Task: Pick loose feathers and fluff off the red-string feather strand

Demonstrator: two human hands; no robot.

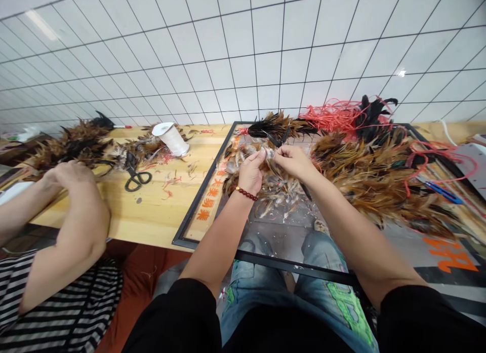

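Over the framed glass panel point(243, 244), my left hand point(251, 171) is closed on a small tuft of brown and whitish feathers point(270, 153). My right hand point(294, 161) meets it from the right, thumb and forefinger pinched at the edge of the same tuft. Exactly what lies between those right fingertips is too small to tell. Loose pale feathers point(279, 188) are scattered on the glass below both hands. Behind them rests a dark brown feather bundle point(275, 126), with black blades partly showing in front of it.
Right of my hands lie brown feather bundles point(364, 181), red plastic string point(334, 117), and a blue cutter point(443, 192). Leftward stand a white spool point(170, 139) and black scissors point(136, 180). A co-worker's hands point(74, 174) are beside more feathers point(72, 145). A tiled wall point(243, 54) bounds the back.
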